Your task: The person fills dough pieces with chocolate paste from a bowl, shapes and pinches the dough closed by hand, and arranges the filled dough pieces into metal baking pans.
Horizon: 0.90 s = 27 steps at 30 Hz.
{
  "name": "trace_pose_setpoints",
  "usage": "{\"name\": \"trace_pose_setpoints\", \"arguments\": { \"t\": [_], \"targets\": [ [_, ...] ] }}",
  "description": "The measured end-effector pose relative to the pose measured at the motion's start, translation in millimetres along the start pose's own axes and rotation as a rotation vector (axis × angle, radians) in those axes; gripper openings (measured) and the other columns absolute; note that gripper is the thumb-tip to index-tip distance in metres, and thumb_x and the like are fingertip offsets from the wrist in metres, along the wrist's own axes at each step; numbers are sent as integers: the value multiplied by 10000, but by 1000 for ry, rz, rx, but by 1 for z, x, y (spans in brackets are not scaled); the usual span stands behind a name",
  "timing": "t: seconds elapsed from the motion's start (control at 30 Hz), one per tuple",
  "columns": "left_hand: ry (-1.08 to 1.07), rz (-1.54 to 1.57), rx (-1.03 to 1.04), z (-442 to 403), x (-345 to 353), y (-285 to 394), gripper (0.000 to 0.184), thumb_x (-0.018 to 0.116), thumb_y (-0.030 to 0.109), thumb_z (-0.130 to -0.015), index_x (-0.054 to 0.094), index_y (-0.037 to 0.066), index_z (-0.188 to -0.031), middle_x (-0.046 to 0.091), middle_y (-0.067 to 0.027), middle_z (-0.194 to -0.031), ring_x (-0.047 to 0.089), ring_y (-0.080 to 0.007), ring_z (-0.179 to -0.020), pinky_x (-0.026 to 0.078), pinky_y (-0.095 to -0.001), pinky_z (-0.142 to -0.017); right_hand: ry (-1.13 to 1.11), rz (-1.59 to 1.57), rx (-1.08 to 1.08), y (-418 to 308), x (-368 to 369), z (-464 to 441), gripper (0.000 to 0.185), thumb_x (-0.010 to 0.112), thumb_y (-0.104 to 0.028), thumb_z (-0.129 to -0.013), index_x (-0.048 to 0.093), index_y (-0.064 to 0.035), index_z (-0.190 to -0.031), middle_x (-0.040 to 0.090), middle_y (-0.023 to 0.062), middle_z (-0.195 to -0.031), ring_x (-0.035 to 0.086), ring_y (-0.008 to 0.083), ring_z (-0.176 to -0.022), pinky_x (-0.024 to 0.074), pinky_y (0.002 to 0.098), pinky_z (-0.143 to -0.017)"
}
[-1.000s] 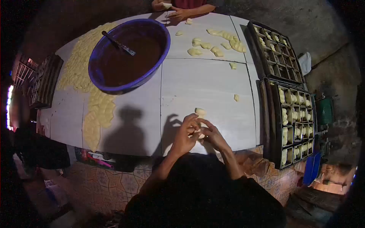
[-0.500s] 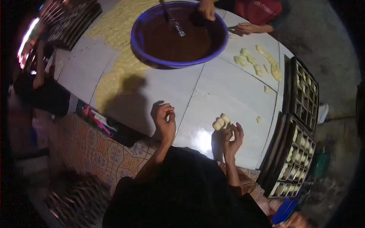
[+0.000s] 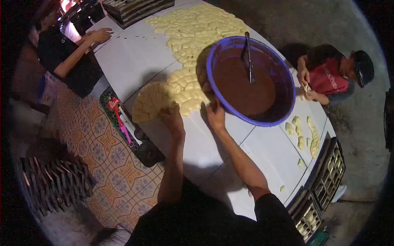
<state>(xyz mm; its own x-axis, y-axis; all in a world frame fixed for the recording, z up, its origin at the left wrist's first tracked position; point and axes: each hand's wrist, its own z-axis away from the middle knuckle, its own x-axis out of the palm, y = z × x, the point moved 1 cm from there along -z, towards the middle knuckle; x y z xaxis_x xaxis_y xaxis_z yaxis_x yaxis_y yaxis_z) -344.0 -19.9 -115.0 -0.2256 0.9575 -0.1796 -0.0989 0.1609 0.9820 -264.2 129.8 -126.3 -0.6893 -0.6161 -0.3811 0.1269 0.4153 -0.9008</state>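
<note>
the left hand [image 3: 174, 123] and the right hand [image 3: 216, 119] reach to the pale dough pieces [image 3: 186, 88].
on the counter [image 3: 197, 141], the dough lies pressed side by side at 12 o'clock from the middle. the left hand is at its 7 o'clock edge and seems to touch it; i cannot tell if that grip is apart or pinched on a piece. the right hand is by the dough's 5 o'clock side, thumb and fingers apart, near the purple bowl [image 3: 230, 46] of brown mix [image 3: 250, 98] at 2 o'clock. i think the step now is getting hold of some dough. to me, the next move calls for a soft pinch, so one piece comes off and the ones beside it don't get squashed.
</note>
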Motion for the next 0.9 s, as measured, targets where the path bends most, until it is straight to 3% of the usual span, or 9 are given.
{"name": "trace_pose_setpoints", "arguments": {
  "t": [0.27, 0.37, 0.5, 0.57, 0.63, 0.7, 0.77, 0.83, 0.9],
  "targets": [
    [124, 236, -217, -20, 58, -17, 560, 715, 177, -783, 459, -81, -1210, 576, -171, -1152, 587, -280, -989, 508, -385, -793, -204, -613, 813, -26, 46, -42, 211, 746, -188, -770, 588, -97, -875, 555, -26, -684, 457, 63, -502, 373, 210, -453],
    [-351, 815, -67, -11, 47, -14, 506, 715, 170, -771, 510, -47, -1179, 602, -123, -1008, 599, -225, -870, 516, -345, -721, -303, -740, 869, -27, 29, -37, 200, 709, -129, -756, 574, -90, -899, 561, 5, -747, 458, 59, -539, 364, 214, -439],
    [-643, 477, 54, 16, 14, -16, 421, 657, 135, -788, 537, -22, -1160, 596, -92, -914, 590, -173, -800, 517, -319, -715, -461, -1046, 732, -10, 6, -8, 228, 559, -19, -806, 537, -16, -1033, 569, 43, -815, 467, 96, -556, 411, 227, -502],
    [-716, 362, -587, 34, 4, -39, 441, 646, 136, -788, 527, -28, -1180, 603, -107, -962, 610, -202, -877, 520, -327, -776, -410, -1252, 723, -18, -32, 26, 325, 534, 27, -811, 527, 27, -1135, 589, 80, -862, 524, 126, -589, 436, 242, -509],
    [-1028, 561, -604, 94, -46, 61, 481, 652, 146, -790, 512, -31, -1215, 599, -122, -1026, 606, -227, -954, 510, -335, -828, -462, -1419, 610, -12, -80, 74, 450, 533, 35, -819, 475, 44, -1266, 598, 111, -959, 592, 161, -695, 480, 269, -545],
    [-1199, 725, -813, 142, -64, 60, 510, 649, 110, -785, 491, -31, -1249, 589, -136, -1093, 593, -231, -992, 498, -336, -852, -470, -811, 202, -13, -147, 128, 523, 560, -33, -852, 411, 45, -1348, 589, 138, -1063, 622, 184, -820, 536, 300, -623],
    [-1316, 654, -919, 165, -72, 16, 457, 641, 88, -796, 521, -27, -1221, 592, -138, -1119, 590, -226, -1013, 483, -341, -883, -579, -805, 563, -36, -209, 149, 539, 586, -146, -888, 401, 46, -1357, 562, 154, -1165, 618, 189, -897, 565, 331, -702],
    [-1222, -271, -298, 179, -77, -17, 381, 621, 91, -828, 553, -28, -1183, 592, -128, -1144, 581, -223, -1028, 467, -360, -898, -293, -227, 833, -13, -237, 174, 488, 630, -258, -886, 536, 63, -1241, 629, 168, -1066, 628, 202, -886, 554, 333, -732],
    [-902, -423, 151, 186, -83, -55, 516, 651, 129, -823, 476, -13, -1287, 534, -155, -1238, 535, -196, -1054, 471, -336, -815, -218, 289, 763, -3, -264, 190, 407, 675, -265, -849, 631, 45, -1108, 644, 194, -990, 631, 217, -853, 521, 337, -728]
  ]
}}
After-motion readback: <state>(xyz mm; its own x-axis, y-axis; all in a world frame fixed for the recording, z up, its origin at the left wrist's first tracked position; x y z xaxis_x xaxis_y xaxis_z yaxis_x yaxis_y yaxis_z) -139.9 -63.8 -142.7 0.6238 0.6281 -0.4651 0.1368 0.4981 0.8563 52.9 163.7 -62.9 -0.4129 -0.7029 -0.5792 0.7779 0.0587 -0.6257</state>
